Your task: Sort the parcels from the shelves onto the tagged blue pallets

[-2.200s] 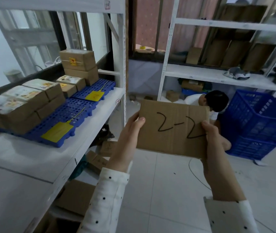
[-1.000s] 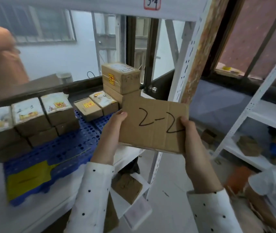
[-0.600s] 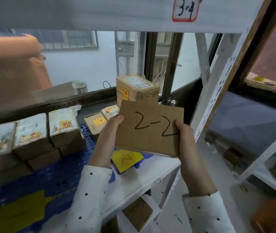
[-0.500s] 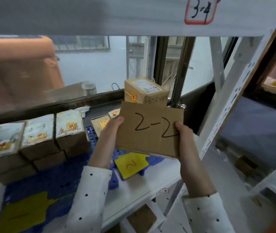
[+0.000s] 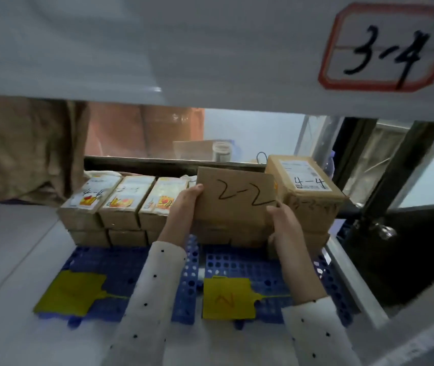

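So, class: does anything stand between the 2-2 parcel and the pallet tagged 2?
Both hands, left and right, hold the 2-2 parcel above the tagged pallet. Low boxes already lie directly beneath it; the pallet's front by the yellow tag looks free.

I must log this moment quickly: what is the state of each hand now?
Left hand: grips the left edge of the flat brown cardboard parcel marked 2-2.
Right hand: grips the parcel's lower right corner.
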A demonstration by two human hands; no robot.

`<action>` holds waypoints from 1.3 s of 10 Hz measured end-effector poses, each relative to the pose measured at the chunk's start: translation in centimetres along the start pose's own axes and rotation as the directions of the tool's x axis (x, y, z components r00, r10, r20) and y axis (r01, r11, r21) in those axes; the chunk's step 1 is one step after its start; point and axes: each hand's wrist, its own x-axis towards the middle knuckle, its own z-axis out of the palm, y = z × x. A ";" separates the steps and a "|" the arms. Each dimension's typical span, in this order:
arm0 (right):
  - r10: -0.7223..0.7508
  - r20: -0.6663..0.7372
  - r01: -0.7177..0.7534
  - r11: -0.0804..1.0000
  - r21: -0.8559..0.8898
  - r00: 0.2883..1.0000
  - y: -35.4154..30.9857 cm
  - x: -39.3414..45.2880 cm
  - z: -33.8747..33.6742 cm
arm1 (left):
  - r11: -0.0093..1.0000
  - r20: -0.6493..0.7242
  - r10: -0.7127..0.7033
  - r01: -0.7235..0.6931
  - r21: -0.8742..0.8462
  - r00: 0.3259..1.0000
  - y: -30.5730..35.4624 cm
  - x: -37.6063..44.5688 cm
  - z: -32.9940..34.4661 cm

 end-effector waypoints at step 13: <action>-0.277 0.300 0.340 0.106 -0.935 0.913 -1.7 9.0 5.2 | 0.621 -0.100 0.187 -0.039 0.783 0.977 1.8 6.1 3.8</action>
